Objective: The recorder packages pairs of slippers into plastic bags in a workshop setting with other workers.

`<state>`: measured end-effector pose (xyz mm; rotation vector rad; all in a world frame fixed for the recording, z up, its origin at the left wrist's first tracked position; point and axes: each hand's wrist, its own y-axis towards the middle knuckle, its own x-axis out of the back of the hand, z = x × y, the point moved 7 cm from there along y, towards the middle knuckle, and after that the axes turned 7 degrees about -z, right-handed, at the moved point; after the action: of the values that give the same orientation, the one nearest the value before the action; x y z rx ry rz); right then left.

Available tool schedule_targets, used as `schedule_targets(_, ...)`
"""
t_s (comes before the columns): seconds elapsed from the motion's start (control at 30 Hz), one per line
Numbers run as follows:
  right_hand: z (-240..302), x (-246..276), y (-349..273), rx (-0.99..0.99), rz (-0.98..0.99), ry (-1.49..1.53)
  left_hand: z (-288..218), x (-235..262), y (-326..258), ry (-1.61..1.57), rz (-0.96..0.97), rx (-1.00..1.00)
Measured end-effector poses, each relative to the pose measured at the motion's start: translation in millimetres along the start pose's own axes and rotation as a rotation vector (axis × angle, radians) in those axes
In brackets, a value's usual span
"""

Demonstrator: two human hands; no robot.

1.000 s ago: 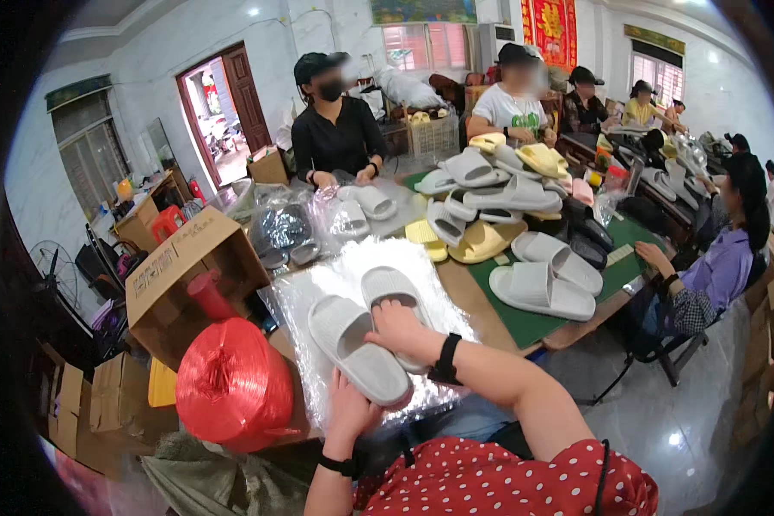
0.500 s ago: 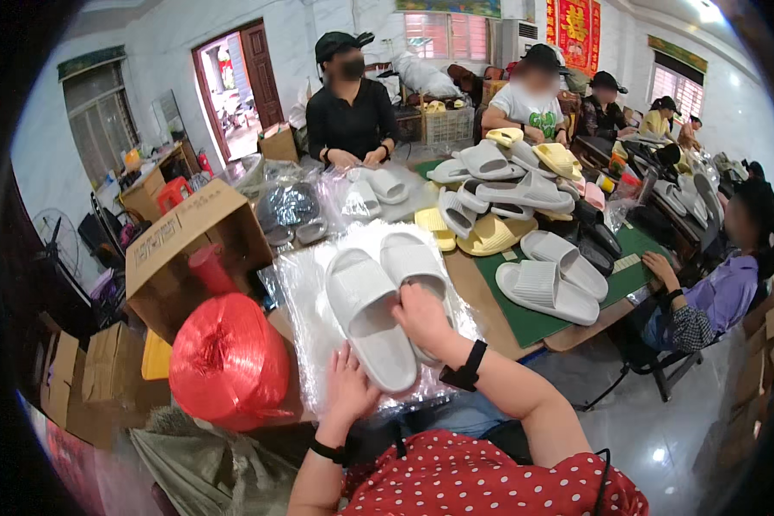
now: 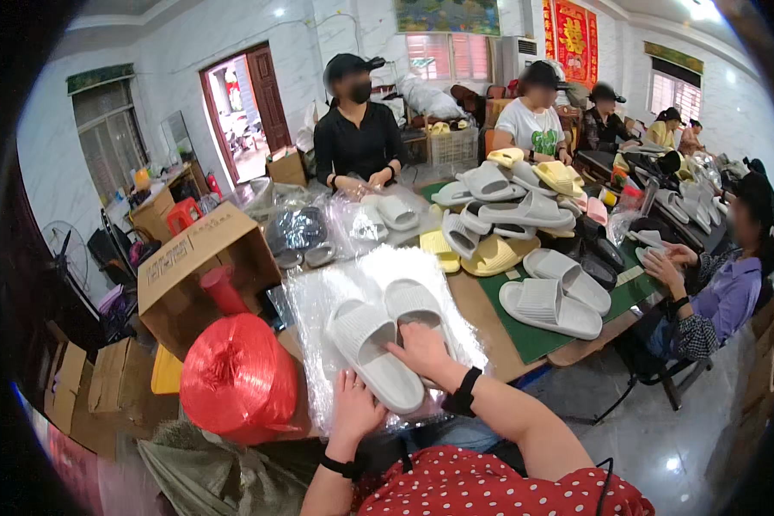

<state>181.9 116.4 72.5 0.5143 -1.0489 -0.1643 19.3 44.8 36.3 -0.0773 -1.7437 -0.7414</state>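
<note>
A pair of light grey slide slippers lies over a stack of clear plastic bags [image 3: 311,301] in front of me. My right hand [image 3: 423,353] reaches in between them, thumb at the inner edge of the left slipper [image 3: 371,351], fingers in the opening of the right slipper [image 3: 414,299]. It grips the pair; the fingertips are partly hidden by the strap. My left hand [image 3: 354,408] rests with its fingers stretched out on the bags, beside the left slipper's heel.
At my left stand a roll of red plastic twine [image 3: 239,378] and an open cardboard box [image 3: 202,258]. Grey and yellow slippers [image 3: 512,206] are piled at the right, with another grey pair [image 3: 552,305] on a green mat [image 3: 525,340]. Co-workers sit across and at right.
My view has shifted, so the scene sits lower. Both my hands keep nearly the same places on the slippers and bags. The co-worker at right has raised their hands to a slipper.
</note>
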Motion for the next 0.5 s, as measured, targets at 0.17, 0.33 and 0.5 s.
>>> schedule_targets(0.17, -3.7, -5.9, -4.2, -0.039, 0.008, 0.002, -0.7, 2.2, -0.8, -0.015, -0.034, -0.002)
schedule_targets(0.33, -8.1, -6.7, -4.3, -0.034, -0.055, 0.004, 0.8, -3.0, 1.5, 0.01, -0.037, -0.007)
schedule_targets(0.5, 1.6, 2.5, -6.2, 0.004, -0.084, 0.024, 3.0, 1.3, -3.5, 0.04, -0.039, 0.03)
